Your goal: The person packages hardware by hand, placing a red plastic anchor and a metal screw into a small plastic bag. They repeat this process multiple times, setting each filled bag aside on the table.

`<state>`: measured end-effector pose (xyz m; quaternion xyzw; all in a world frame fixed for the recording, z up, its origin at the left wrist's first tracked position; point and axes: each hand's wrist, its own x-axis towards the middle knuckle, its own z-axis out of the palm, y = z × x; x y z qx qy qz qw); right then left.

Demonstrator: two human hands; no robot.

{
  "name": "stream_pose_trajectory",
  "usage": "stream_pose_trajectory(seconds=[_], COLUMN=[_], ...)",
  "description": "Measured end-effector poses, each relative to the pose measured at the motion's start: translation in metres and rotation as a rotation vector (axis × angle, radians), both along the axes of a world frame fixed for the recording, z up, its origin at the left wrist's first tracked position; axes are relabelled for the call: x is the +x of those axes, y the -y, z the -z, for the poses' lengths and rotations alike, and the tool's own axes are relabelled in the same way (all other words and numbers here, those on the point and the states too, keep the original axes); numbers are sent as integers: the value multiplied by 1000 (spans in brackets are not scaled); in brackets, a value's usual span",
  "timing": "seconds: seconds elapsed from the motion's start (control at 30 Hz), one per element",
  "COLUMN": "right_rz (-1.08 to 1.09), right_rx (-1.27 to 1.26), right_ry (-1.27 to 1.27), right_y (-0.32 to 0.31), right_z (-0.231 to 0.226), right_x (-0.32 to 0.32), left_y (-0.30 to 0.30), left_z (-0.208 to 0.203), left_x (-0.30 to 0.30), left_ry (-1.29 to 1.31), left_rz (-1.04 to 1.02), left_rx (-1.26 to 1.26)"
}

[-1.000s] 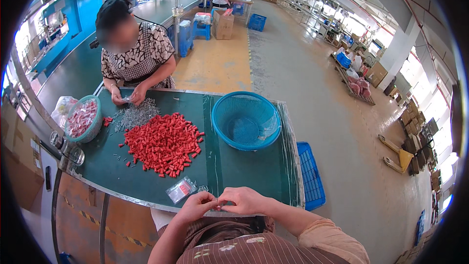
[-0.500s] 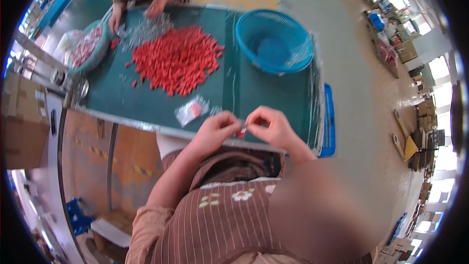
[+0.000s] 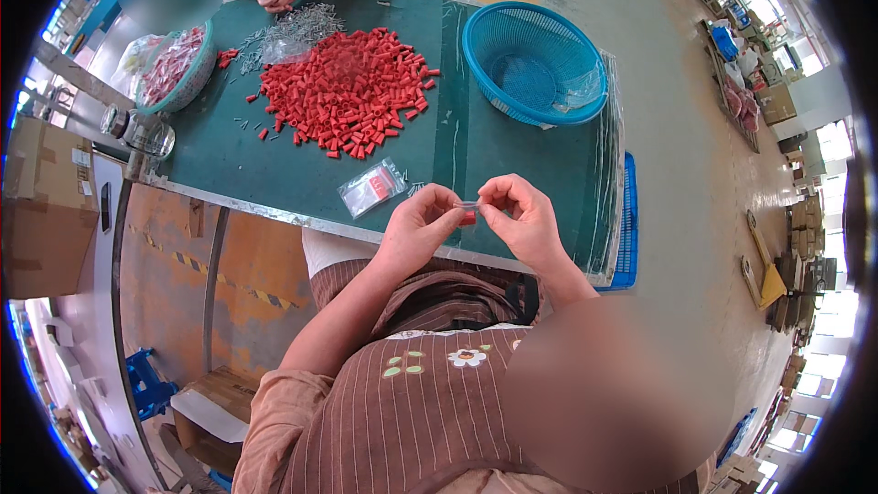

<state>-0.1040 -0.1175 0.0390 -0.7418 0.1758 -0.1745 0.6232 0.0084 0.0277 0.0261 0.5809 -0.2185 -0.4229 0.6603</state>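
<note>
The bag [image 3: 469, 205] hangs between the two hands, over the near edge of the surface [image 3: 540, 169]. The left hand [image 3: 422, 224] and the right hand [image 3: 523, 220] each pinch one side of it, thumb against finger, narrow; the spread grip probably keeps its upper edge taut. The bag looks clear, thin and shiny, with a red piece [image 3: 468, 219] showing just below that edge; finer detail is too small to tell.

Just left of the hands lies a flat packet [image 3: 372, 187], red and white inside, a few screws [image 3: 416, 189] beside it. Farther off, a red heap [image 3: 343, 96] spreads mid-surface, perhaps for reach from both sides, touching the grey pile [image 3: 311, 29]. The blue basket [image 3: 498, 37] stands to the right, apart from the heap, perhaps for easy access.
</note>
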Motion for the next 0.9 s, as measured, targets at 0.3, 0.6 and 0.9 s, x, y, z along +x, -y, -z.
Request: stream_pose_trajectory(seconds=[0.3,0.6,0.9], right_rz=[-6,-29,19], right_rx=[-66,-87,-13], right_ry=[-27,10,-56], right_y=[8,-6,9], right_z=[-12,-8,10], right_x=[-1,3,-3], left_y=[11,-7,21], left_z=[7,23,27], left_x=[4,3,-5], left_ry=[49,207,297], left_rz=[-29,-144,-98], left_rx=[-47,68,21])
